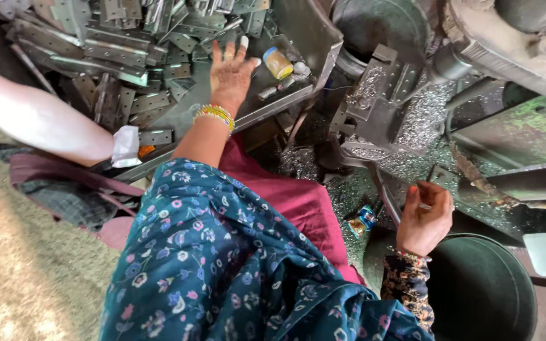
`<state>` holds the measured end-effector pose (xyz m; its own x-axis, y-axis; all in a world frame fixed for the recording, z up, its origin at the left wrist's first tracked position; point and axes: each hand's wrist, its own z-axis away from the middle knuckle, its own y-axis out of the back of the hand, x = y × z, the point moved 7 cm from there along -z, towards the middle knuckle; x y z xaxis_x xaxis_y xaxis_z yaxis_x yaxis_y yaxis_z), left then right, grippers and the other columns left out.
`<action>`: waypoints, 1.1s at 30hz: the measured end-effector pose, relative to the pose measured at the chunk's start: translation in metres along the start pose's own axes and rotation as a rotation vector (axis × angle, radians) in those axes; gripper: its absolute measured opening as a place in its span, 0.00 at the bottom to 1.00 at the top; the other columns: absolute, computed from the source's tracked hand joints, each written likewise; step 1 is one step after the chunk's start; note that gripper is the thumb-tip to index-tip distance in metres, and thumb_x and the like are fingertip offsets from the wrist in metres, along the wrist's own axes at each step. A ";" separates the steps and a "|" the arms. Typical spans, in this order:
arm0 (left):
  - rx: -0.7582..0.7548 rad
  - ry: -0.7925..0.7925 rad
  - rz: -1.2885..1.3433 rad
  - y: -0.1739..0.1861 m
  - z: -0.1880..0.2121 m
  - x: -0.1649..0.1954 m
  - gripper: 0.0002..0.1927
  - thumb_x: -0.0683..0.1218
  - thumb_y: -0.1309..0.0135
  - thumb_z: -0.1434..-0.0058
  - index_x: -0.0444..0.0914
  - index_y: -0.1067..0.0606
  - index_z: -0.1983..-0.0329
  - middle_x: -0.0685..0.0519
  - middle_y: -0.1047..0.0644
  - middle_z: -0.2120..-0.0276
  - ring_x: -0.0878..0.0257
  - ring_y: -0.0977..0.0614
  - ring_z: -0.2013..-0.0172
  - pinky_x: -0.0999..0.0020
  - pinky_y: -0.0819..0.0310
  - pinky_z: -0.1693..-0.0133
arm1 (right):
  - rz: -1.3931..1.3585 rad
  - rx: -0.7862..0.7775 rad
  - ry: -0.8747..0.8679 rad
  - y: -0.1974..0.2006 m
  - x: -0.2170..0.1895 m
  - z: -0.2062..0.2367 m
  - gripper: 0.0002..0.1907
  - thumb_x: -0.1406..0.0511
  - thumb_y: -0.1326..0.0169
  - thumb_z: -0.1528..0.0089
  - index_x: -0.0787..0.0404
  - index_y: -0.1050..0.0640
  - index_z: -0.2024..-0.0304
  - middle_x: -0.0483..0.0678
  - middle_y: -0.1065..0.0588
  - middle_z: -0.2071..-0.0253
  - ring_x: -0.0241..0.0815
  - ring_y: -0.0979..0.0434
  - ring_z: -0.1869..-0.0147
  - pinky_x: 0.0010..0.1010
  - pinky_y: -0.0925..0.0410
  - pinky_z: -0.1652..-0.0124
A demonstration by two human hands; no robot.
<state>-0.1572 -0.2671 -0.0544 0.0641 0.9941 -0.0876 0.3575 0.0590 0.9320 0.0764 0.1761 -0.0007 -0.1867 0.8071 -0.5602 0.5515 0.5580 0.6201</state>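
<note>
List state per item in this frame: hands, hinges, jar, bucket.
Left hand: open, fingers spread, reaching into the grey metal tray.
Right hand: curled; whether it holds anything is unclear.
Flat grey metal hinge plates: heaped loosely.
Small yellow jar with blue lid: closed, lying tilted.
Dark round bucket: upright, contents unseen.

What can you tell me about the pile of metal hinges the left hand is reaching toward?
The pile of metal hinges fills a shallow metal tray at the upper left. They are flat, dull grey plates, many with holes and a knuckled edge, lying jumbled and overlapping at all angles. The left hand, fingers spread and palm down, is at the pile's right edge over a barer patch of tray. Another person's arm crosses the pile's lower left.
</note>
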 end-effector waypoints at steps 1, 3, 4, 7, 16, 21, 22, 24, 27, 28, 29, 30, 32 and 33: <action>0.009 -0.031 -0.053 -0.003 -0.009 -0.004 0.17 0.46 0.55 0.33 0.53 0.21 0.46 0.50 0.29 0.34 0.49 0.35 0.33 0.37 0.58 0.32 | -0.063 -0.005 -0.046 0.001 -0.001 -0.002 0.09 0.66 0.39 0.28 0.68 0.22 0.52 0.52 0.23 0.59 0.41 0.23 0.57 0.32 0.30 0.56; 0.008 -0.088 -0.158 -0.004 -0.016 -0.005 0.17 0.47 0.53 0.33 0.52 0.20 0.44 0.51 0.28 0.36 0.51 0.34 0.32 0.36 0.61 0.31 | -0.190 -0.032 -0.146 -0.001 0.002 -0.003 0.10 0.66 0.41 0.28 0.68 0.23 0.51 0.50 0.23 0.60 0.38 0.22 0.60 0.29 0.30 0.60; -0.057 -0.107 -0.166 -0.007 -0.016 -0.005 0.17 0.48 0.53 0.33 0.52 0.20 0.45 0.51 0.27 0.36 0.51 0.35 0.32 0.36 0.61 0.31 | -0.188 -0.039 -0.166 -0.002 0.003 -0.001 0.09 0.66 0.42 0.29 0.68 0.23 0.51 0.50 0.23 0.60 0.38 0.22 0.61 0.29 0.29 0.60; -0.165 -0.147 -0.170 -0.012 -0.005 -0.010 0.15 0.50 0.52 0.35 0.51 0.20 0.48 0.52 0.26 0.38 0.52 0.33 0.33 0.37 0.60 0.32 | -0.204 -0.057 -0.194 -0.006 0.009 0.004 0.09 0.67 0.42 0.29 0.67 0.23 0.51 0.50 0.22 0.61 0.37 0.22 0.62 0.30 0.29 0.59; -0.265 0.016 0.353 -0.007 0.077 -0.051 0.15 0.43 0.52 0.34 0.45 0.23 0.47 0.46 0.21 0.48 0.46 0.21 0.47 0.49 0.27 0.46 | -0.169 -0.058 -0.181 -0.008 0.022 0.010 0.08 0.68 0.41 0.30 0.66 0.22 0.52 0.50 0.21 0.62 0.39 0.22 0.62 0.31 0.30 0.59; 0.092 0.260 0.388 0.017 0.109 -0.072 0.19 0.49 0.45 0.39 0.38 0.25 0.46 0.42 0.22 0.51 0.43 0.22 0.48 0.44 0.27 0.47 | -0.144 -0.045 -0.115 -0.011 0.019 0.012 0.07 0.68 0.40 0.29 0.67 0.22 0.52 0.51 0.21 0.61 0.40 0.21 0.60 0.31 0.30 0.57; 0.049 0.422 0.257 0.010 0.109 -0.073 0.23 0.55 0.42 0.40 0.37 0.25 0.47 0.42 0.23 0.52 0.43 0.22 0.49 0.41 0.28 0.49 | -0.158 -0.052 -0.139 -0.012 0.021 0.013 0.07 0.68 0.40 0.29 0.67 0.22 0.52 0.51 0.21 0.61 0.40 0.21 0.61 0.32 0.30 0.57; 0.052 0.557 0.114 0.003 0.099 -0.055 0.23 0.55 0.40 0.40 0.36 0.25 0.49 0.42 0.24 0.52 0.43 0.22 0.49 0.40 0.28 0.52 | -0.176 -0.072 -0.181 -0.014 0.024 0.015 0.08 0.67 0.40 0.29 0.67 0.22 0.53 0.50 0.21 0.63 0.39 0.21 0.62 0.32 0.30 0.59; 0.117 0.461 0.133 0.001 0.068 -0.018 0.14 0.42 0.45 0.40 0.38 0.25 0.50 0.44 0.24 0.51 0.46 0.21 0.48 0.47 0.25 0.52 | -0.236 -0.065 -0.193 -0.014 0.026 0.016 0.07 0.68 0.42 0.29 0.66 0.22 0.52 0.50 0.21 0.63 0.38 0.21 0.62 0.30 0.29 0.59; 0.085 0.415 0.181 -0.002 0.060 -0.008 0.16 0.41 0.45 0.43 0.39 0.25 0.50 0.44 0.24 0.50 0.47 0.21 0.48 0.50 0.24 0.52 | -0.210 -0.063 -0.187 -0.014 0.027 0.017 0.07 0.69 0.42 0.29 0.67 0.22 0.52 0.51 0.21 0.63 0.38 0.21 0.62 0.30 0.30 0.59; 0.050 0.368 0.227 -0.004 0.055 -0.001 0.19 0.41 0.46 0.46 0.39 0.24 0.49 0.44 0.25 0.49 0.47 0.21 0.48 0.52 0.23 0.51 | -0.182 -0.065 -0.183 -0.014 0.027 0.017 0.07 0.69 0.41 0.30 0.67 0.22 0.53 0.51 0.21 0.64 0.39 0.21 0.63 0.30 0.30 0.60; 0.048 0.402 0.225 -0.003 0.055 -0.001 0.22 0.44 0.44 0.50 0.39 0.24 0.50 0.43 0.25 0.50 0.45 0.22 0.50 0.49 0.23 0.54 | -0.157 -0.069 -0.182 -0.014 0.028 0.018 0.06 0.69 0.41 0.30 0.67 0.22 0.53 0.51 0.21 0.65 0.39 0.21 0.63 0.30 0.30 0.60; 0.043 0.468 0.210 0.001 0.059 -0.005 0.29 0.51 0.39 0.58 0.40 0.23 0.50 0.40 0.26 0.52 0.40 0.22 0.52 0.43 0.25 0.59 | -0.250 -0.091 -0.231 -0.019 0.033 0.020 0.06 0.69 0.43 0.29 0.67 0.23 0.53 0.50 0.21 0.65 0.37 0.21 0.63 0.29 0.30 0.60; 0.048 0.431 0.198 0.002 0.061 -0.004 0.22 0.48 0.42 0.52 0.39 0.23 0.52 0.41 0.25 0.52 0.42 0.21 0.53 0.46 0.24 0.58 | -0.297 -0.104 -0.258 -0.021 0.035 0.022 0.06 0.69 0.44 0.29 0.67 0.23 0.52 0.49 0.21 0.64 0.36 0.21 0.62 0.28 0.30 0.60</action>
<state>-0.1002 -0.2768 -0.0740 -0.2533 0.9336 0.2535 0.4211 -0.1296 0.8977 0.0760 0.1884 -0.0457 -0.1083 0.5403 -0.8345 0.4170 0.7867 0.4553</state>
